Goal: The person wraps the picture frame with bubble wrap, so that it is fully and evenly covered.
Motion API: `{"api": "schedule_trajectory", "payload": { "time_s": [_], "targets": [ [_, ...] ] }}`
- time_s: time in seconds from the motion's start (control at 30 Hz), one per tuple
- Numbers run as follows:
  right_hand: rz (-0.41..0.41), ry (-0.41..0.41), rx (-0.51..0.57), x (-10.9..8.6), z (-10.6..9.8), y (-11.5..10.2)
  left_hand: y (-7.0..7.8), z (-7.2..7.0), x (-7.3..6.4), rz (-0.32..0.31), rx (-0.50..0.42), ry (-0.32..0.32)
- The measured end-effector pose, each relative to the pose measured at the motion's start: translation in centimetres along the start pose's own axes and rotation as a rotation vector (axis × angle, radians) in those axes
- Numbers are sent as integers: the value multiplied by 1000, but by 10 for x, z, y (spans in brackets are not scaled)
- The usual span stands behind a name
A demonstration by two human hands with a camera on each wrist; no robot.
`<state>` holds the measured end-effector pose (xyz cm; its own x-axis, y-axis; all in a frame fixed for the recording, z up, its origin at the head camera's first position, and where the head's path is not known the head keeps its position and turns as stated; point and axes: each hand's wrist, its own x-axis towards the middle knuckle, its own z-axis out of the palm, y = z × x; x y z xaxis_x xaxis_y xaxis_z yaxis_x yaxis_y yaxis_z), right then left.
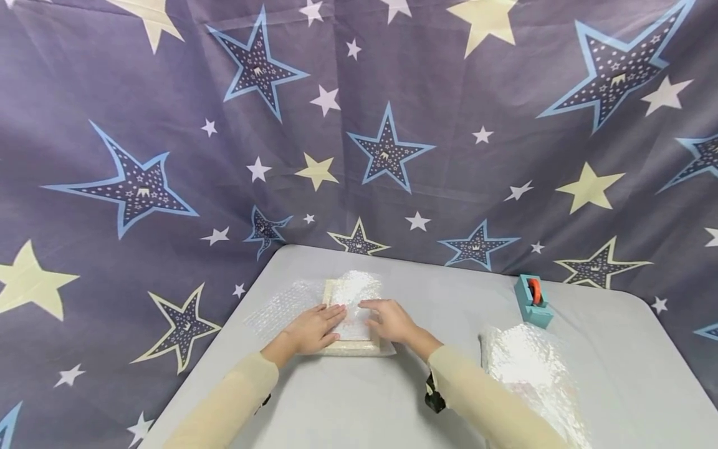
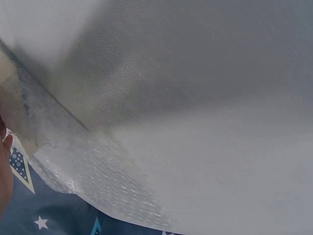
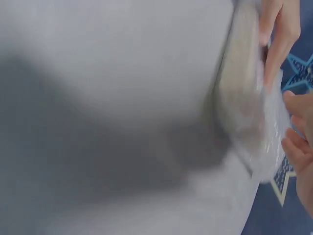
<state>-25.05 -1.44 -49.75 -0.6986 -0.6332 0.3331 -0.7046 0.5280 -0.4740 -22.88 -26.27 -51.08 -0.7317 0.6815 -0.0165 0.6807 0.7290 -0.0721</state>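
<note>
A light wooden picture frame (image 1: 330, 292) lies on the table with bubble wrap (image 1: 283, 308) spread out beyond its left side. A shiny flap of the wrap covers the frame's middle and far part. My left hand (image 1: 314, 329) rests on the frame's left side, fingers stretched over its edge. From the right, my right hand (image 1: 392, 321) reaches over the frame, index finger extended onto the wrap and the other fingers loosely bent. In the right wrist view the right hand (image 3: 303, 142) is beside the wrapped edge (image 3: 239, 83). Only part of the left hand (image 2: 5, 171) shows in the left wrist view.
A teal tape dispenser (image 1: 533, 302) with an orange roll stands at the table's back right. Nearer on the right lies a bubble-wrap pile (image 1: 530, 368). A star-patterned cloth (image 1: 392, 206) hangs behind the grey-white table (image 1: 348, 399) and along its left side.
</note>
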Motion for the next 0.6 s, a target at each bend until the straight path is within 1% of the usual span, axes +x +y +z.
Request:
{"api": "schedule_trajectory", "payload": {
  "time_s": [0.07,0.13,0.23,0.33,0.43,0.6],
  "targets": [
    [-26,-14,-58,-4,-4,8,0,-1,0,-7,2,1],
    [-33,-50,-96,-9,-7,14,-1,-2,1,-13,12,-6],
    [-27,-112,-116,-14,-6,19,-1,-2,2,-11,19,-8],
    [-21,-154,-114,-17,-4,20,0,-1,1,-11,22,-3],
    [-29,-170,-118,-16,0,18,0,1,0,-20,15,1],
    [-45,-203,-164,-13,6,16,1,4,-1,-22,-5,18]
  ]
}}
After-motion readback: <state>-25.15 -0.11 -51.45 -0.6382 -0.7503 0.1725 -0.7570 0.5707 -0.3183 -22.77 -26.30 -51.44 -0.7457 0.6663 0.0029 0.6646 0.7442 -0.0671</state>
